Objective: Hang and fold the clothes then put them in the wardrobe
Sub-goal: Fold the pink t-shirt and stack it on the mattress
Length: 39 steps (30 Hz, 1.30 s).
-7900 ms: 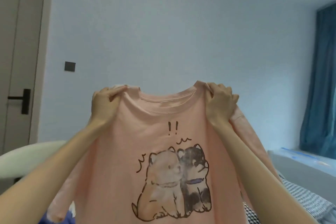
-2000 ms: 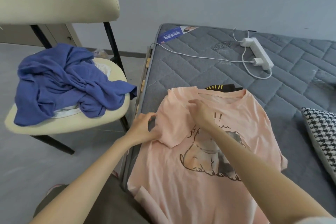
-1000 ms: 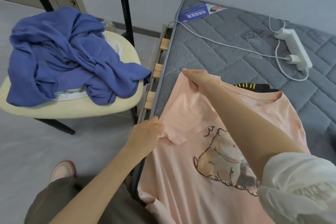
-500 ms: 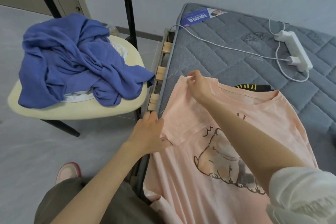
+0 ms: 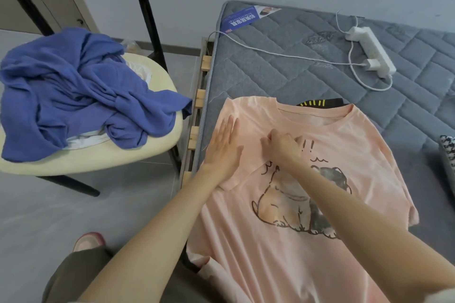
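Observation:
A pink T-shirt (image 5: pixel 349 150) with a cartoon dog print lies face up on the grey mattress (image 5: pixel 283 74), its left sleeve folded in over the chest. My left hand (image 5: pixel 225 147) lies flat on that folded sleeve, fingers straight. My right hand (image 5: pixel 282 146) rests on the shirt just below the collar with its fingers curled; whether it pinches cloth I cannot tell. A dark garment (image 5: pixel 320 103) with yellow marks peeks out from under the collar. A crumpled blue garment (image 5: pixel 81 91) lies over something white on the cream chair (image 5: pixel 93 157) at the left.
A white power strip (image 5: pixel 370 54) with a plugged charger and its cable lies on the mattress at the back right. A houndstooth pillow (image 5: pixel 448 152) sits at the right edge. Wooden bed slats (image 5: pixel 200 96) show between chair and mattress. My shoe (image 5: pixel 88 241) is on the grey floor.
My left hand has moved from the sleeve's lower edge up onto it and flattened. My right hand has come down from the shoulder seam to below the collar.

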Tool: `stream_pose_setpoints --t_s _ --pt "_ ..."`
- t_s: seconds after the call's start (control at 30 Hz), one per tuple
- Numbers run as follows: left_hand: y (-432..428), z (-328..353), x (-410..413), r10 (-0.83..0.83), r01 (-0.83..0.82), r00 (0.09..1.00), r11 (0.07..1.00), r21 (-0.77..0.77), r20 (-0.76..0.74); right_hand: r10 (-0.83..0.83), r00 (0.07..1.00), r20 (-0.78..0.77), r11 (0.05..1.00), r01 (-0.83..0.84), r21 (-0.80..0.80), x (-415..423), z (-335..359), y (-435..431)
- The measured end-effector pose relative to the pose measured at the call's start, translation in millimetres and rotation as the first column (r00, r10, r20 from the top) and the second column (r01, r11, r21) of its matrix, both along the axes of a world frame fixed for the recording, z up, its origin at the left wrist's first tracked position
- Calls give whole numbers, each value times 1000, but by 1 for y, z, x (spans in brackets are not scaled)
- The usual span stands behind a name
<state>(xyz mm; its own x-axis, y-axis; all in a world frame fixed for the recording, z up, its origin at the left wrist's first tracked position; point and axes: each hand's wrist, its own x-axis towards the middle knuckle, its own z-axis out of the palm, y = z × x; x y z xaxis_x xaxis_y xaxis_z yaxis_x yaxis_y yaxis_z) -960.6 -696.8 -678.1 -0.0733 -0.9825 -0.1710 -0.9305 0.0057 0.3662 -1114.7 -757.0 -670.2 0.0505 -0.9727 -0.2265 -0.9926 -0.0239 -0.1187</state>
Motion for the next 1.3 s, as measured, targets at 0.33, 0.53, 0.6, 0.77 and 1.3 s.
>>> stream_pose_setpoints --t_s 0.33,0.53,0.6,0.77,1.3 --pt "-8 -29 8 -8 9 996 1000 -13 90 131 990 -59 986 -136 -93 -16 -12 6" --pt "-2 -18 -1 51 -51 993 999 -4 107 88 996 20 964 -80 -253 -33 2 14" --pt "2 -8 -8 36 -33 996 999 -29 87 63 995 81 963 -39 -268 -42 14 14" --pt "3 26 -45 -13 14 1000 997 -80 10 2 969 248 936 85 -340 -92 41 22" --pt "28 58 -217 -334 331 942 939 98 18 -737 507 447 648 719 252 -291 18 97"
